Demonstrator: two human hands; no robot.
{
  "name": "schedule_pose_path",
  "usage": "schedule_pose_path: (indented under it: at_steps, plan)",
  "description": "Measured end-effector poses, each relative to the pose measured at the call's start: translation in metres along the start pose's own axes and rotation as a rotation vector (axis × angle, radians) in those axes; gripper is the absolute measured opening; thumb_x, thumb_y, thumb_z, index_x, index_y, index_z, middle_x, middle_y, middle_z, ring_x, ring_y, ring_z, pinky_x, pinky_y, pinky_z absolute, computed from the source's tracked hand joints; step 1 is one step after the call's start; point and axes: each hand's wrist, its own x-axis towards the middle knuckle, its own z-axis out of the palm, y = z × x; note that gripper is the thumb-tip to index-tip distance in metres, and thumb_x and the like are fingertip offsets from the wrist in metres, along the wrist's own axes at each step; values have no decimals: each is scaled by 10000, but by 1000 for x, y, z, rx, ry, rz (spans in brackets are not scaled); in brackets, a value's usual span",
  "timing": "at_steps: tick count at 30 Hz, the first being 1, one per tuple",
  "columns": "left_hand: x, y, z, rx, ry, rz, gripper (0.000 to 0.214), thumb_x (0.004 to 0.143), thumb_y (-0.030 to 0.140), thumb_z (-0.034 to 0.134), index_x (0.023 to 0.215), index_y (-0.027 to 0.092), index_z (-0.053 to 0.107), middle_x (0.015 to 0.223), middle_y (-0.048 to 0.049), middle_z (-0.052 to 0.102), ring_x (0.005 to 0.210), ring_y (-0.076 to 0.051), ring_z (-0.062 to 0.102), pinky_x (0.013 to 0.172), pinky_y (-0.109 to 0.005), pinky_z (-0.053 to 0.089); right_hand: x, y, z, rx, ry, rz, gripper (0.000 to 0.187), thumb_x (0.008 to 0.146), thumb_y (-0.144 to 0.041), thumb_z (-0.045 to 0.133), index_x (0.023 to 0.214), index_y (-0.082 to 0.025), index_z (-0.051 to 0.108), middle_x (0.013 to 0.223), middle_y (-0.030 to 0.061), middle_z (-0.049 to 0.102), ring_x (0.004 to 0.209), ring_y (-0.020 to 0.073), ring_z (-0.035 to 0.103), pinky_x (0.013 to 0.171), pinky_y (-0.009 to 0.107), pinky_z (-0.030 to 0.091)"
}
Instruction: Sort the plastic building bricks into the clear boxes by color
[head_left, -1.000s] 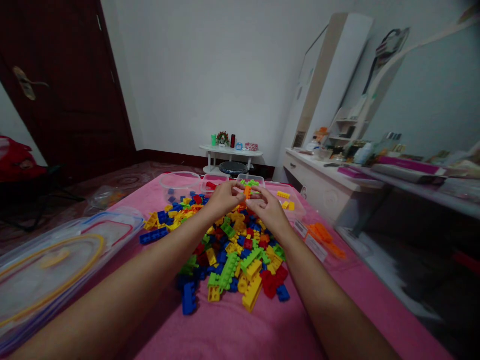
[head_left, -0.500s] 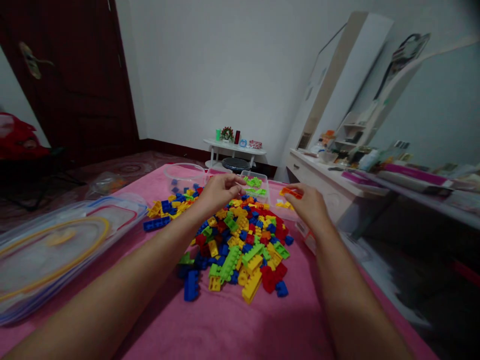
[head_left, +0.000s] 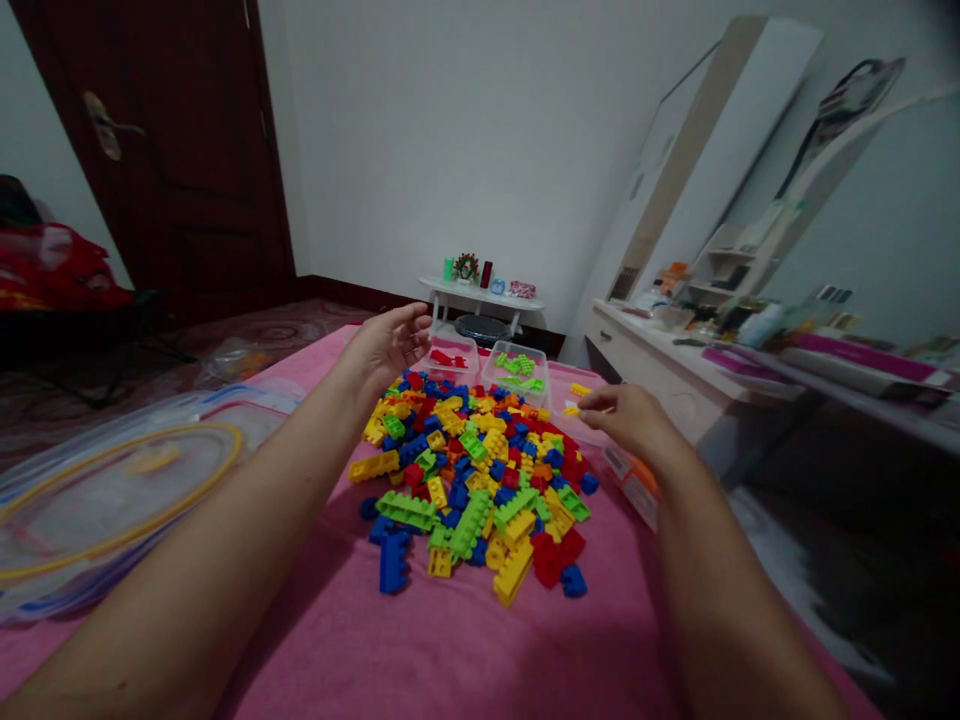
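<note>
My left hand is raised over the far left part of the brick pile, its fingers apart and loosely curved, with nothing in them. Below it spreads a big heap of toy building bricks in blue, yellow, green, red and orange. My right hand is to the right of the heap, its fingertips drawn together at a clear box with a few yellow bricks. Whatever those fingers hold, if anything, is hidden. Under the right wrist is a clear container with something orange inside.
Beyond the heap stand a clear box with red bricks and another with green bricks. Stacked clear lids lie at the left on the pink cloth. A white dresser stands to the right.
My left hand has moved left and up off the heap, uncovering the red-brick box. The orange brick no longer shows in my right hand, which is now lower. The view has shifted slightly.
</note>
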Motion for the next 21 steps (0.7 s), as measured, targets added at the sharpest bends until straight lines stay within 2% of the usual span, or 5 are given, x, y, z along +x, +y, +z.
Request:
schedule_pose_path:
  at_steps: [4,8,14,17,21]
  plan:
    - [-3,-14,4,247,-196,55,218,737,223,602,923,114,633,736,-41,653,546,-75,580,571,-211,484,-15,-44,24,115,-292,-249,115,666,-181,632,749,-190,712,749,16,703,678,148,625,602,228,438]
    - [-9,-21,7,601,-386,119,189,738,235,609,878,112,645,716,-42,661,536,-70,554,547,-200,439,-33,-70,43,34,-448,-361,161,635,-247,690,793,-229,715,731,-8,691,655,142,610,552,220,397]
    - [-17,-29,4,1219,-859,74,242,599,182,694,840,160,705,671,0,677,571,-107,579,540,-195,408,-40,-82,56,-271,-317,-297,238,589,-296,724,822,-264,688,835,9,688,731,179,606,551,245,337]
    - [-23,-36,7,1421,-925,99,341,531,153,720,869,200,720,677,18,680,553,-106,571,500,-180,375,-41,-82,58,-329,-282,-302,228,615,-236,669,839,-275,675,864,17,686,782,201,610,558,254,328]
    - [-34,-44,15,1556,-894,177,328,455,133,747,767,231,737,611,36,653,519,-95,537,468,-173,334,-42,-83,66,-357,-258,-306,207,616,-140,600,779,-247,670,823,43,679,773,205,612,554,255,323]
